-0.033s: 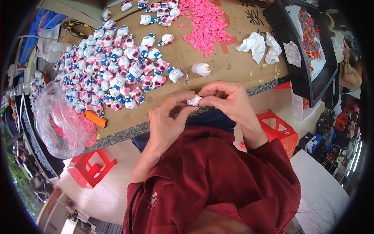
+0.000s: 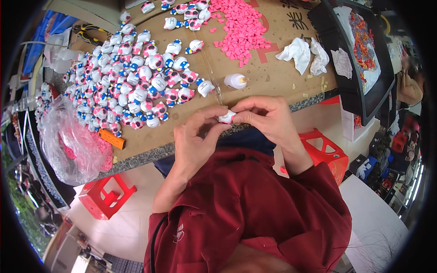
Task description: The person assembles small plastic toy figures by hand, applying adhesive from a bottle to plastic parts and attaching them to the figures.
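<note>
A small white and pink figurine (image 2: 226, 117) is pinched between my two hands above the table's front edge. My left hand (image 2: 196, 135) closes on it from the left with thumb and forefinger. From the other side my right hand (image 2: 266, 117) grips it the same way, so the fingertips cover part of it. Just beyond stands a small whitish bottle (image 2: 235, 81) with a yellowish tip. A large heap of white, blue and pink figurines (image 2: 136, 94) spreads to the left. Small pink pieces (image 2: 241, 34) lie piled at the far middle.
Crumpled white tissues (image 2: 296, 54) lie at the right, beside a black tray (image 2: 339, 86) with red and orange bits. At left are a clear plastic bag (image 2: 68, 141), an orange object (image 2: 111, 139) and pliers (image 2: 88, 34). Red stools (image 2: 107, 198) stand below the stone table edge (image 2: 141, 163).
</note>
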